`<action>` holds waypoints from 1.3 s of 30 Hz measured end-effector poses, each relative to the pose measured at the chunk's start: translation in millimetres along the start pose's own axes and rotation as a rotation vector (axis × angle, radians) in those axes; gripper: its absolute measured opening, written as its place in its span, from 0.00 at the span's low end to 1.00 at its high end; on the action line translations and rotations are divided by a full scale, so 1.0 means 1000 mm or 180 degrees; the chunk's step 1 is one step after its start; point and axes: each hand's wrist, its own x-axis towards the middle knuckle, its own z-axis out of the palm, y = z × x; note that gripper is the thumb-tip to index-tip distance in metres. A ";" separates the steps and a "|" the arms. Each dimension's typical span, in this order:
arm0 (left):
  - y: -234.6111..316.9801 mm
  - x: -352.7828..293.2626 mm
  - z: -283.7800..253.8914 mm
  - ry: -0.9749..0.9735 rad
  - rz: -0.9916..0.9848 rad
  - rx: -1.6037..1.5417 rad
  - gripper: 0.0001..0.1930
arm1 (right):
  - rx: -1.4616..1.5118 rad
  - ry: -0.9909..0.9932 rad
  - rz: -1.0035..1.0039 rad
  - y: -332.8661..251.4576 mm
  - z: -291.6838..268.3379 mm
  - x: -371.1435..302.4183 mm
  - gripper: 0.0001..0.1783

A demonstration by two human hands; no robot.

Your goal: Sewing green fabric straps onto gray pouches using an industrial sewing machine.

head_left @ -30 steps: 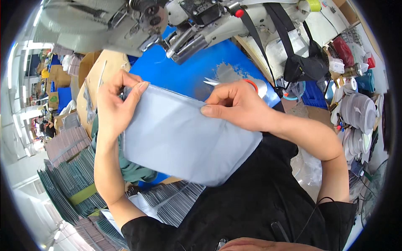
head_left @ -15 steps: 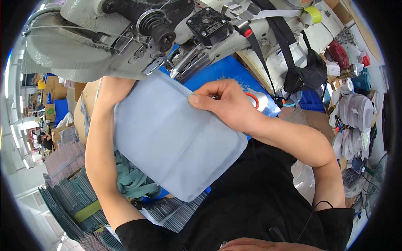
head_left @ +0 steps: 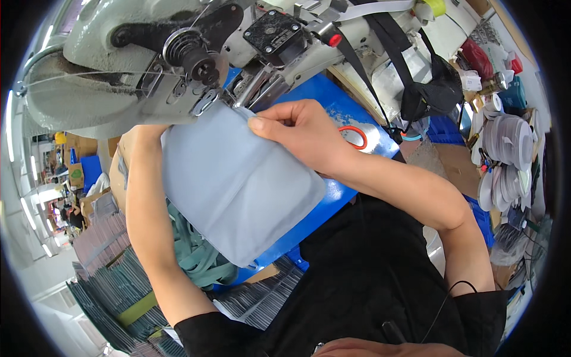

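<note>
A light grey-blue fabric panel (head_left: 232,178) with rounded corners lies under the head of a sewing machine (head_left: 89,95), its upper edge at the presser and needle area (head_left: 256,89). My right hand (head_left: 297,128) pinches the panel's right edge between thumb and fingers, close to the metal guide. My left hand (head_left: 151,132) is at the panel's upper left corner; its fingers are hidden behind the machine head and the cloth.
Red-handled scissors (head_left: 355,137) rest on the blue table (head_left: 333,98) right of my hand. Green strap (head_left: 199,256) is heaped below the panel, beside stacked fabric pieces (head_left: 113,291). A black bag (head_left: 431,89) hangs at right, near white tape rolls (head_left: 505,143).
The panel has slid up and left toward the machine, and its lower part has folded slightly. My right hand has moved along with it, still pinching the edge. The whole view has shifted a little.
</note>
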 end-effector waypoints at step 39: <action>0.232 -0.068 0.023 0.1619 -0.0067 0.0289 0.10 | 0.0291 -0.0102 -0.0508 0.036 -0.009 -0.014 0.04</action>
